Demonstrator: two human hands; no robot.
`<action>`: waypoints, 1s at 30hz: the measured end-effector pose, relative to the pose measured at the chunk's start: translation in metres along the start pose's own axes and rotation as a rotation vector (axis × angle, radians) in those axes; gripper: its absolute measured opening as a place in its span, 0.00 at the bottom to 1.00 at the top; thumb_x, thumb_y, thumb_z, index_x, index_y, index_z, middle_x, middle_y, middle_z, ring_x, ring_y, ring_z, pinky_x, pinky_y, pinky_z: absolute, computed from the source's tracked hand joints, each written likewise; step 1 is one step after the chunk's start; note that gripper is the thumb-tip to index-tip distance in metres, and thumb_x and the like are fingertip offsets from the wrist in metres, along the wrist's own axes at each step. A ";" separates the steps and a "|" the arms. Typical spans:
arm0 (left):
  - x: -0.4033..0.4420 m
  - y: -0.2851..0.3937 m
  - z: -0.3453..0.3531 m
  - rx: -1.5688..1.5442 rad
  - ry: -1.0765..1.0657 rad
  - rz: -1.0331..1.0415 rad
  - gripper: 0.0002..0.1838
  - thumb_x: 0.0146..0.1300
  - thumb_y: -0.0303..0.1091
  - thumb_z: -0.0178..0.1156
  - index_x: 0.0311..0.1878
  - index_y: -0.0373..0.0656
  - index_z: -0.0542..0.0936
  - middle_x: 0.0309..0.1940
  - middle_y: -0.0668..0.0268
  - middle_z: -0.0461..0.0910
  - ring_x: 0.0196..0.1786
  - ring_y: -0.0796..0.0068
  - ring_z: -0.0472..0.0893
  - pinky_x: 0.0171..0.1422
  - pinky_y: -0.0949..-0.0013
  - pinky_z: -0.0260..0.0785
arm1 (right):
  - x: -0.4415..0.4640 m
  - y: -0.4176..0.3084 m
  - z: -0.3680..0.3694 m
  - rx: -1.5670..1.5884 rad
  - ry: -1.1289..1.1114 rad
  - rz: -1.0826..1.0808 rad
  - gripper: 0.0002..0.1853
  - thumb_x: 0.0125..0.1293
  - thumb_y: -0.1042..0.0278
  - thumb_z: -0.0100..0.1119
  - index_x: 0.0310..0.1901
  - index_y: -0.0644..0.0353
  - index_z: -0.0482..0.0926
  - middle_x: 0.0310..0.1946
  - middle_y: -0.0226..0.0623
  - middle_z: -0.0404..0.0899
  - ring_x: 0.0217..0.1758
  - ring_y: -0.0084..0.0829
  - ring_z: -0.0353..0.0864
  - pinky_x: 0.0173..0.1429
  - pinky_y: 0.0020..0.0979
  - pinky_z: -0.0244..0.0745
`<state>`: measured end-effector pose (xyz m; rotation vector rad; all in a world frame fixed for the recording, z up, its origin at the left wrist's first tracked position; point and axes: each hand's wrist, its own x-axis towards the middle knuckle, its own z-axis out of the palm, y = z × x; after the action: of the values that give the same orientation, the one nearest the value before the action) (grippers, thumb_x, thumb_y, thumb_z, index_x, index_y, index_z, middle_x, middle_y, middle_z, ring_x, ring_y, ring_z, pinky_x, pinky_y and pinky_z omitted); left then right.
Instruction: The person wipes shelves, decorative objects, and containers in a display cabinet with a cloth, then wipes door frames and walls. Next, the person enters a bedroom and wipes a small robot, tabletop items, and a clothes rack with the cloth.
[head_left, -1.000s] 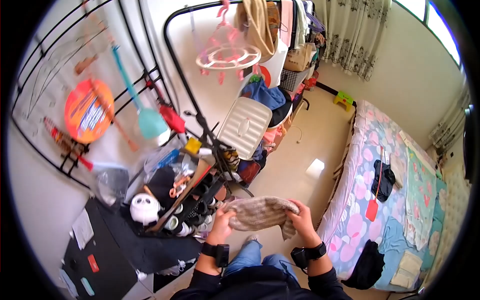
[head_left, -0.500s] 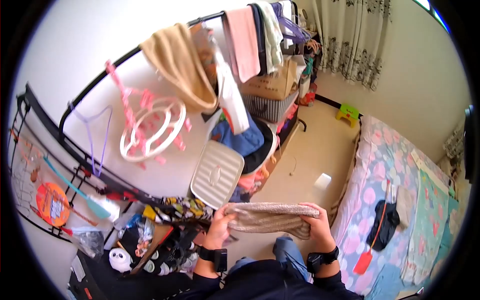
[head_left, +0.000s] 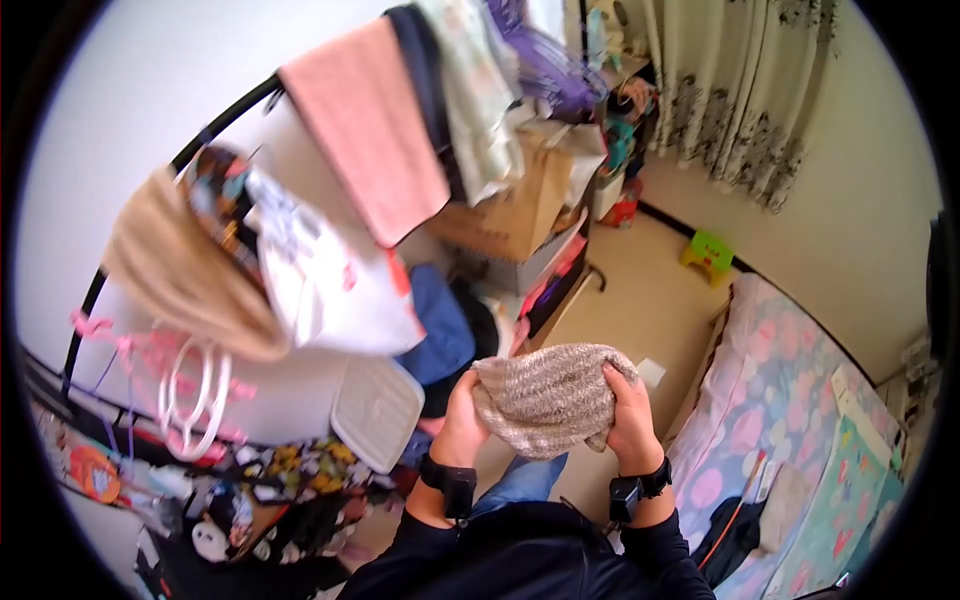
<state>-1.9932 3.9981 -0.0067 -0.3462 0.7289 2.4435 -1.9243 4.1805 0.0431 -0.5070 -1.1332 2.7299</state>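
A knitted beige-grey cloth item (head_left: 545,398) is held up in front of my body between both hands. My left hand (head_left: 463,415) grips its left edge, the fingers mostly hidden behind the fabric. At its right edge, my right hand (head_left: 629,408) holds it with the thumb on the front face. The fabric sags a little between the hands, and its lower edge hangs above my jeans (head_left: 522,482).
A rack at the left bears a pink towel (head_left: 365,130), a tan cloth (head_left: 195,275) and a white bag (head_left: 325,280). Behind are a grey lid (head_left: 377,412) and a paper bag (head_left: 515,205). A bed (head_left: 765,360) stands right; a green stool (head_left: 708,254) is beyond.
The view has moved forward along the rack, so the hanging towels look nearer. The knitted item is raised, and my hands are closer together than half a second ago.
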 end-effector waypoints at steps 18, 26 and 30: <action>0.393 -0.050 0.248 1.447 -0.300 0.484 0.03 0.50 0.19 0.51 0.25 0.36 0.68 0.29 0.58 0.73 0.35 0.75 0.72 0.40 0.76 0.63 | 0.382 -0.337 -0.172 -0.942 -0.043 -0.614 0.18 0.51 0.86 0.50 0.46 0.66 0.72 0.33 0.28 0.74 0.36 0.16 0.70 0.41 0.17 0.64; 0.497 -0.089 0.299 1.900 0.137 0.865 0.13 0.46 0.19 0.49 0.33 0.43 0.79 0.24 0.57 0.70 0.31 0.55 0.72 0.35 0.64 0.65 | 0.564 -0.402 -0.220 -1.216 -0.238 -0.545 0.10 0.43 0.75 0.64 0.26 0.71 0.74 0.12 0.36 0.65 0.17 0.19 0.60 0.21 0.23 0.54; 0.522 -0.078 0.331 2.086 0.596 0.886 0.09 0.40 0.23 0.52 0.24 0.43 0.81 0.20 0.63 0.73 0.30 0.61 0.70 0.36 0.62 0.65 | 0.636 -0.404 -0.205 -1.223 -0.406 -0.561 0.10 0.43 0.76 0.64 0.28 0.70 0.75 0.16 0.34 0.61 0.17 0.20 0.59 0.22 0.23 0.54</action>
<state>-2.3978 4.4704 0.0290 0.2143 3.3984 0.6993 -2.4433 4.7641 0.0338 0.2860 -2.4938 1.4414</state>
